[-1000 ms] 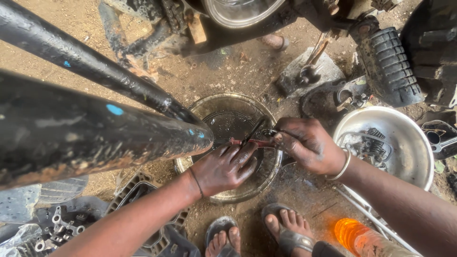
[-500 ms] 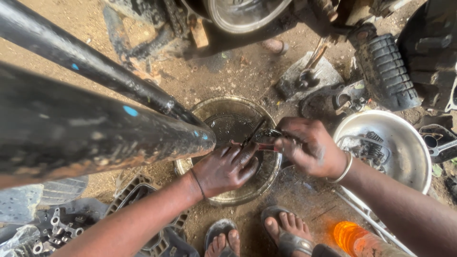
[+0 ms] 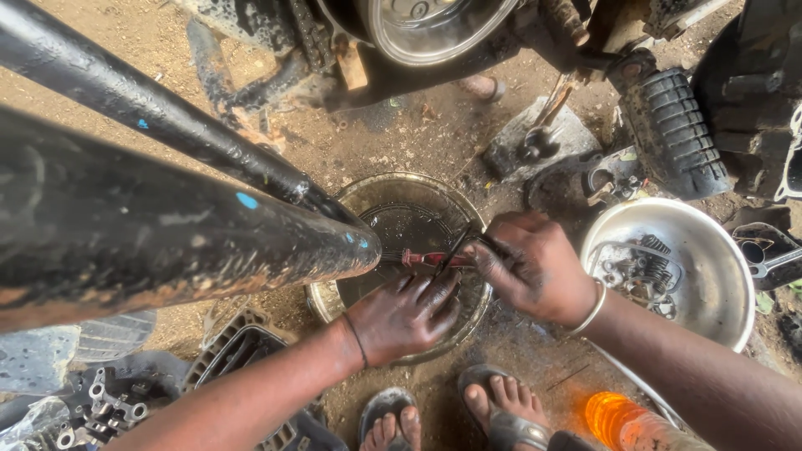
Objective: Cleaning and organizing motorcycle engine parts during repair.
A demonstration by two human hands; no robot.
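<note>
Because both grips work over the oil-filled basin [image 3: 351, 196], drips stay inside: left hand [image 3: 405, 317] steadies, fingers curled, right hand [image 3: 535, 267] clamps the red-handled tool [image 3: 430, 259].

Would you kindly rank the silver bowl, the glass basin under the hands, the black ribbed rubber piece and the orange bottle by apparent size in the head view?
1. Silver bowl and glass basin: look about alike, so unranked.
2. Black ribbed rubber piece.
3. Orange bottle, cut off by the frame edge, so unsure.
</note>
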